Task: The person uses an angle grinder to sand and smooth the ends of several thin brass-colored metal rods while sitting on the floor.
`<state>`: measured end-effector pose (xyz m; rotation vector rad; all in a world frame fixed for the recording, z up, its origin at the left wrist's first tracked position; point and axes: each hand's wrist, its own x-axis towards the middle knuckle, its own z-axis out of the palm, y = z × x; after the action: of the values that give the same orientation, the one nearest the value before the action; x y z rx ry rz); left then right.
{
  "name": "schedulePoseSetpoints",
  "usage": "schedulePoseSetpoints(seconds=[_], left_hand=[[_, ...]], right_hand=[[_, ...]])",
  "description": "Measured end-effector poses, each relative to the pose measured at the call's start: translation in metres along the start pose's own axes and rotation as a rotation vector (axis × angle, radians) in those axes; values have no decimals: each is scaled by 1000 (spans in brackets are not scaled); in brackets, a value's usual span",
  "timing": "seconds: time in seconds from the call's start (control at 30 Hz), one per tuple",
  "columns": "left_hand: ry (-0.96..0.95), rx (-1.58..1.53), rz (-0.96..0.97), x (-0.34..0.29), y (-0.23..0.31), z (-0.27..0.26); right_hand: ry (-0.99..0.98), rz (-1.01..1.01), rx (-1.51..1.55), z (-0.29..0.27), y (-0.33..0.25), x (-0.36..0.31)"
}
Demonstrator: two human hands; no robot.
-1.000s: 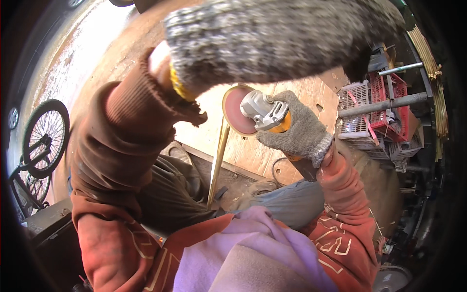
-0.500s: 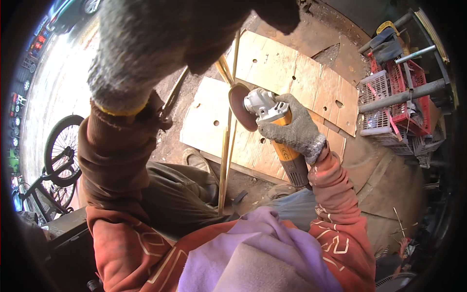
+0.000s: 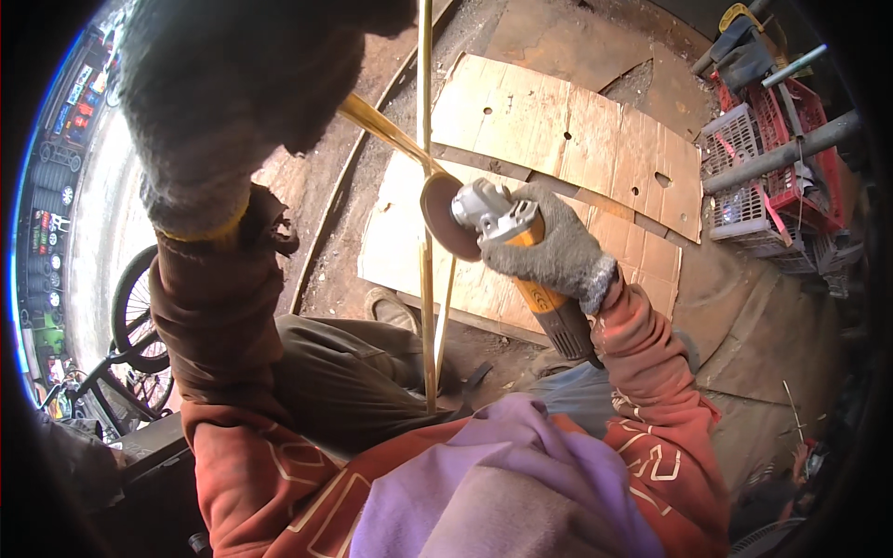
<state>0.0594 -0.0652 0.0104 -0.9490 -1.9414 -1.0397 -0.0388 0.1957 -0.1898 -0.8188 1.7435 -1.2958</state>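
The right hand (image 3: 553, 244) wraps around a yellow grinder (image 3: 541, 298) above the cardboard (image 3: 521, 112). The disc (image 3: 437, 219) has its edge by a gold bar (image 3: 391, 132); I cannot tell if they touch. The bar runs up to the left hand (image 3: 237, 93), whose grip I cannot tell. A wide gap lies between grinder and red crate (image 3: 805, 153).
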Motion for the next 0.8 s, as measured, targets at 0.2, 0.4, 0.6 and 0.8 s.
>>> schedulePoseSetpoints(seconds=[0.2,0.4,0.6,0.8], left_hand=[[27,-380,-60,-13,-11,-14],[248,-327,-71,-11,4,12],[338,-513,-170,-13,9,10],[363,-218,-337,-24,17,0]], right_hand=[[-80,-11,-43,9,-9,-15],[36,-14,60,-2,-1,12],[-64,-60,34,11,6,6],[-19,5,116,12,3,11]])
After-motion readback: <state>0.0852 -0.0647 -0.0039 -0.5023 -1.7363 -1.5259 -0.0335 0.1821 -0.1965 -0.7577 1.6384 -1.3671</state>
